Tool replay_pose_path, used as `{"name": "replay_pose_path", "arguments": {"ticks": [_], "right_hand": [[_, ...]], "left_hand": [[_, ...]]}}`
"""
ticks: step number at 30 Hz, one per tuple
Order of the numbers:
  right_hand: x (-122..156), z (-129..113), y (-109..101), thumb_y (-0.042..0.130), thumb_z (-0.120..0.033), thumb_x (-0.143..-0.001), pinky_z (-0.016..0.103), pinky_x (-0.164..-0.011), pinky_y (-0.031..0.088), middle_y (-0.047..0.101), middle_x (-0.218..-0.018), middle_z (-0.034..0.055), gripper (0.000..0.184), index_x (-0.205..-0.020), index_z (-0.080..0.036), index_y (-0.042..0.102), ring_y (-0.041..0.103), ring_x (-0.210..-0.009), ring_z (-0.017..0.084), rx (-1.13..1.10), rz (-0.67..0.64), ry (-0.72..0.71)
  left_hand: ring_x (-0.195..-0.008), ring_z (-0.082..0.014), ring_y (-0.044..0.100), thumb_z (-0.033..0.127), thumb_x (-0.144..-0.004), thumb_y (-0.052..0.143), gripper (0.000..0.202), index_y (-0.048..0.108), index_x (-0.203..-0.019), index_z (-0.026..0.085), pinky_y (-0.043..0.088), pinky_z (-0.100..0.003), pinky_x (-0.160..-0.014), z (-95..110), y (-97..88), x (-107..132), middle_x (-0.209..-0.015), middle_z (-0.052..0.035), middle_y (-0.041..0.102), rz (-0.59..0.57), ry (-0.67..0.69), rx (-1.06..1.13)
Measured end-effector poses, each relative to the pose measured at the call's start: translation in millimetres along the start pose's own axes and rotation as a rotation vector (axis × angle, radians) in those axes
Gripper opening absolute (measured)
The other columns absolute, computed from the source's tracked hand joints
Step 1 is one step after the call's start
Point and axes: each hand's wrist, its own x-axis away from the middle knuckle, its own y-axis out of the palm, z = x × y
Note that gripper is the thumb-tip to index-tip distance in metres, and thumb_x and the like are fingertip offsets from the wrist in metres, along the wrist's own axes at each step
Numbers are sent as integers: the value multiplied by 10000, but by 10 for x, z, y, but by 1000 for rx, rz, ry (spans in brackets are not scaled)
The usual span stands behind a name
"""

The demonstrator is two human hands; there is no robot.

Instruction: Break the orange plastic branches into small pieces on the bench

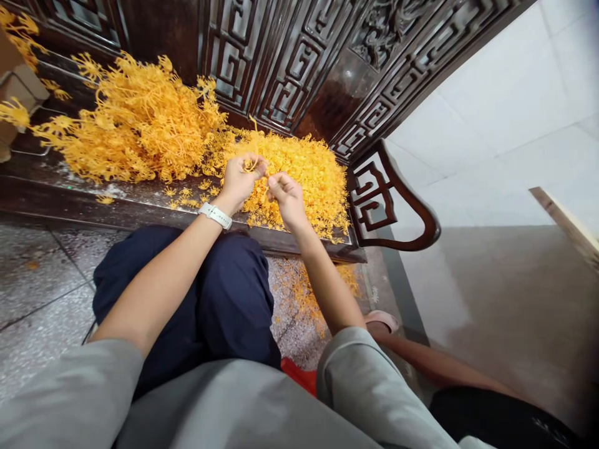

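Dark carved wooden bench [140, 206] against pale wall tiles, its seat heaped with orange plastic sprigs [140, 125]; speckled floor [37, 274] below, strewn with fallen pieces; left hand [239, 181] pinches a small orange piece [250, 164], right hand [286, 194] pinched shut just beside it; a slip could drop the piece among the floor litter.

**What the view leaves unseen**

The small yellow plastic sprig [250, 164] is mostly covered by the curled fingers of the left hand [239, 179]; its shape cannot be told. The right hand [286, 194] hides whatever it pinches. The cardboard box [14, 87] is cut by the left edge. The bench's dark carved wooden back [299, 56] runs off the top.
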Motion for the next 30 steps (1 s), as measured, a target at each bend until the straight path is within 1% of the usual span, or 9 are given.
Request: {"name": "replay_pose_path", "arguments": {"ticks": [5,7,9,11,13,17,20,23,30], "right_hand": [[395,-226,185,699,-726,-943,327,-635,456,581,-707,-18,496,-774,-261,661,501,-615,125,150,-166,-145],[519,-349,205,696,-648,-983,341,-664,505,634,-761,-6,395,-841,-279,694,569,-646,135,126,-203,-129],[536,-423,183,734,-603,-969,339,-697,544,656,-801,-7,318,-903,-295,692,625,-696,142,31,-85,-109],[463,-435,127,782,-605,-924,333,-753,575,686,-864,-4,324,-939,-300,675,674,-785,152,-59,73,-85],[360,-402,55,821,-583,-886,326,-811,588,728,-954,1,335,-954,-297,660,702,-877,159,-111,168,-47],[226,-268,-63,862,-463,-852,315,-887,586,773,-1073,2,302,-966,-282,648,729,-951,151,-233,200,43],[169,-129,-129,878,-411,-818,294,-876,580,763,-1095,4,313,-942,-267,629,723,-1015,147,-289,252,110],[100,32,-187,884,-380,-785,246,-746,544,724,-1026,-12,347,-902,-257,581,693,-922,123,-314,341,118],[-191,394,-237,744,-231,-731,246,-757,550,620,-794,-39,303,-789,-237,447,646,-772,105,-237,540,-5]], "left_hand": [[-690,-159,661,159,-942,692,179,654,-779,223,528,-282,-596,-225,-164,-197,-740,-23,685,315,-287,-35],[-783,-185,716,129,-952,667,160,701,-825,219,580,-312,-675,-317,-262,-319,-825,-47,741,353,-255,-98],[-1051,-230,761,71,-913,690,182,785,-992,206,623,-370,-902,-372,-309,-388,-1083,-83,805,244,-109,-146],[-1300,-270,703,45,-876,722,327,811,-1152,196,563,-432,-1116,-376,-294,-381,-1309,-105,782,104,-10,-172],[-1338,-278,686,44,-865,743,329,824,-1151,185,514,-456,-1185,-325,-236,-319,-1322,-114,783,67,-16,-190],[-973,-217,750,181,-967,744,82,804,-912,175,592,-386,-969,-118,-79,-155,-988,-90,807,96,-77,-167],[-835,-191,703,434,-1035,702,317,763,-838,194,581,-350,-839,40,25,-26,-875,-75,758,-88,-39,-104],[-792,-197,656,567,-962,755,418,724,-777,193,535,-339,-773,128,73,94,-812,-57,720,-228,74,-177],[-585,-154,409,487,-966,696,486,512,-612,209,287,-332,-594,175,115,162,-590,11,487,-453,117,-393]]}}
